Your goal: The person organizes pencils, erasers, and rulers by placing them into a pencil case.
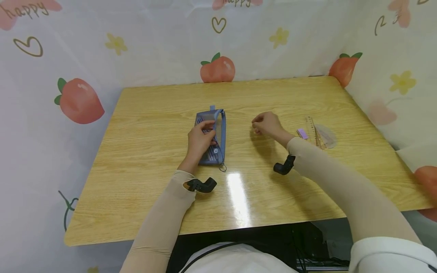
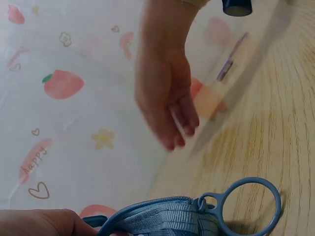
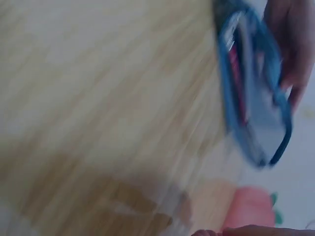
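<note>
A blue zip pencil pouch [image 1: 209, 158] lies on the table, its zipped side gaping toward the right. My left hand [image 1: 199, 141] pinches the upper edge of its opening between thumb and fingers. A round ring [image 1: 223, 168] hangs from the zip at the near end. Inside the pouch, a pink-red item [image 3: 236, 73] shows blurred in the right wrist view; its kind cannot be made out. To the right of the pouch, my right hand [image 1: 268, 123] hovers above the table, fingers loosely bent and no object visible in them.
Right of my right hand lie a small purple eraser [image 1: 302, 134], a clear ruler [image 1: 310, 125], a clear set square [image 1: 319, 141] and a clear protractor [image 1: 328, 135], partly overlapping. A patterned cloth [image 1: 164, 45] hangs behind the wooden table [image 1: 143, 125] and at its sides.
</note>
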A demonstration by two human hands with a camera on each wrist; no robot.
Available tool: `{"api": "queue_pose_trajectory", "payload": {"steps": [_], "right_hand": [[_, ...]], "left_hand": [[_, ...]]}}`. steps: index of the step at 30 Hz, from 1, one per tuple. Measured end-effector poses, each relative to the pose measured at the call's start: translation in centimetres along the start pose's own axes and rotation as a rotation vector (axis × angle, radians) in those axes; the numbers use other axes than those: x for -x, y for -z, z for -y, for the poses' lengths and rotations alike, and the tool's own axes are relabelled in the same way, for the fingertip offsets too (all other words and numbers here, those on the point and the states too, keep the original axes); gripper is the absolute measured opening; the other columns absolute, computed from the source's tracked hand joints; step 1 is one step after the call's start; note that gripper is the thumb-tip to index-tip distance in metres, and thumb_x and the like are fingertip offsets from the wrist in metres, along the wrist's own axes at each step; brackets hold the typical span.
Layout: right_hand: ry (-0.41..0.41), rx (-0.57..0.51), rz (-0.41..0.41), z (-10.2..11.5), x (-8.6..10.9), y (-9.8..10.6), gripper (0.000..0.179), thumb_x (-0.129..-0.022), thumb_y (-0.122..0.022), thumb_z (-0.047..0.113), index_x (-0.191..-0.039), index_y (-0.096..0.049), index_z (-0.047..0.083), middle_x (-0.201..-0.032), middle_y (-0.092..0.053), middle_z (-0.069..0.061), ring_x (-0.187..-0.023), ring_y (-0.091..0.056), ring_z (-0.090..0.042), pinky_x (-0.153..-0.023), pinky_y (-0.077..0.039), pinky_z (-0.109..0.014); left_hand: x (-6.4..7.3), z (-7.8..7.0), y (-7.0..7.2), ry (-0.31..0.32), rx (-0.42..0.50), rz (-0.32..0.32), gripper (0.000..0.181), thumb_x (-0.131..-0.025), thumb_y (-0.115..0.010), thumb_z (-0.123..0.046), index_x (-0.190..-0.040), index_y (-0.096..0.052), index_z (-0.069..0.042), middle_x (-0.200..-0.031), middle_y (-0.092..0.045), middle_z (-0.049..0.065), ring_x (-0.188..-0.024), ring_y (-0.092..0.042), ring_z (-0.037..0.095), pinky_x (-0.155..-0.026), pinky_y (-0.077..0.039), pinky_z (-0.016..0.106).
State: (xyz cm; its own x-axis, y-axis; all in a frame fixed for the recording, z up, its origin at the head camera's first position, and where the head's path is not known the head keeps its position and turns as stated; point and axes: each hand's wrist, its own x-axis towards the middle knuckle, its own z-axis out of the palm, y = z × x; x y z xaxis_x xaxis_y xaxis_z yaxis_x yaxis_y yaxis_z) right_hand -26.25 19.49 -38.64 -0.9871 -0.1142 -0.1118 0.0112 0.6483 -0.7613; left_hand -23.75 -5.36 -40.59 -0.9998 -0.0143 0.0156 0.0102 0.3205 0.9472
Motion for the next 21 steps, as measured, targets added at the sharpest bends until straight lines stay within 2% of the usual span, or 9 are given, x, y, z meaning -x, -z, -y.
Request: {"api": "queue_pose_trajectory", "payload": {"steps": [3,5,6,9,12,16,21], "right_hand": [[0.000,0.169,-0.046,-2.0,0.3,3.2,0.032,-0.098,-0.052,0.009,-0.120,-0.063,-0.011,-0.116,-0.063,-0.030,-0.098,-0.064,-0.041,-0.081,-0.060,-0.046],[-0.013,0.278,-0.074,-3.3,0.8,5.2,0.033,-0.097,-0.052,0.010,-0.121,-0.061,-0.011,-0.117,-0.062,-0.031,-0.097,-0.062,-0.040,-0.083,-0.057,-0.050],[-0.027,0.319,-0.080,-3.8,1.1,6.0,0.033,-0.097,-0.052,0.010,-0.121,-0.061,-0.011,-0.117,-0.061,-0.031,-0.095,-0.063,-0.038,-0.084,-0.056,-0.052],[-0.084,0.365,-0.074,-5.1,1.9,8.0,0.036,-0.095,-0.053,0.009,-0.123,-0.058,-0.013,-0.109,-0.063,-0.033,-0.075,-0.061,-0.033,-0.074,-0.057,-0.050],[-0.118,0.393,-0.052,-5.9,2.7,9.1,0.037,-0.093,-0.055,0.009,-0.120,-0.059,-0.016,-0.109,-0.063,-0.035,-0.077,-0.064,-0.039,-0.078,-0.058,-0.053],[-0.133,0.440,-0.018,-6.7,3.1,9.7,0.039,-0.089,-0.059,0.012,-0.115,-0.062,-0.017,-0.116,-0.063,-0.034,-0.104,-0.060,-0.050,-0.094,-0.052,-0.061],[-0.150,0.452,-0.004,-7.1,3.2,9.9,0.041,-0.087,-0.065,0.016,-0.113,-0.065,-0.017,-0.113,-0.065,-0.031,-0.105,-0.059,-0.049,-0.095,-0.051,-0.059]], "left_hand": [[-0.1,0.0,0.0,0.007,0.013,0.002,0.038,-0.088,-0.061,-0.002,-0.125,-0.066,-0.008,-0.112,-0.067,0.012,-0.079,-0.068,0.019,-0.057,-0.062,0.022],[-0.1,0.0,-0.1,0.013,0.020,0.004,0.038,-0.088,-0.061,-0.002,-0.125,-0.066,-0.008,-0.113,-0.067,0.012,-0.081,-0.069,0.020,-0.058,-0.062,0.023],[-0.1,0.0,-0.1,0.014,0.023,0.005,0.038,-0.088,-0.061,-0.002,-0.125,-0.066,-0.008,-0.113,-0.066,0.012,-0.082,-0.069,0.021,-0.058,-0.062,0.023],[-0.1,0.0,-0.1,0.016,0.024,0.007,0.038,-0.088,-0.061,-0.002,-0.126,-0.066,-0.008,-0.113,-0.066,0.011,-0.081,-0.069,0.020,-0.058,-0.062,0.023],[-0.1,0.1,0.0,0.016,0.019,0.008,0.038,-0.088,-0.061,-0.002,-0.125,-0.066,-0.008,-0.113,-0.066,0.012,-0.079,-0.069,0.020,-0.058,-0.062,0.023],[-0.1,0.1,0.0,0.010,0.015,0.006,0.038,-0.088,-0.061,-0.002,-0.125,-0.066,-0.008,-0.112,-0.066,0.012,-0.076,-0.069,0.019,-0.057,-0.062,0.023],[0.0,0.1,0.0,0.008,0.021,0.006,0.037,-0.089,-0.061,-0.003,-0.125,-0.066,-0.008,-0.112,-0.066,0.012,-0.077,-0.068,0.018,-0.058,-0.062,0.023]]}}
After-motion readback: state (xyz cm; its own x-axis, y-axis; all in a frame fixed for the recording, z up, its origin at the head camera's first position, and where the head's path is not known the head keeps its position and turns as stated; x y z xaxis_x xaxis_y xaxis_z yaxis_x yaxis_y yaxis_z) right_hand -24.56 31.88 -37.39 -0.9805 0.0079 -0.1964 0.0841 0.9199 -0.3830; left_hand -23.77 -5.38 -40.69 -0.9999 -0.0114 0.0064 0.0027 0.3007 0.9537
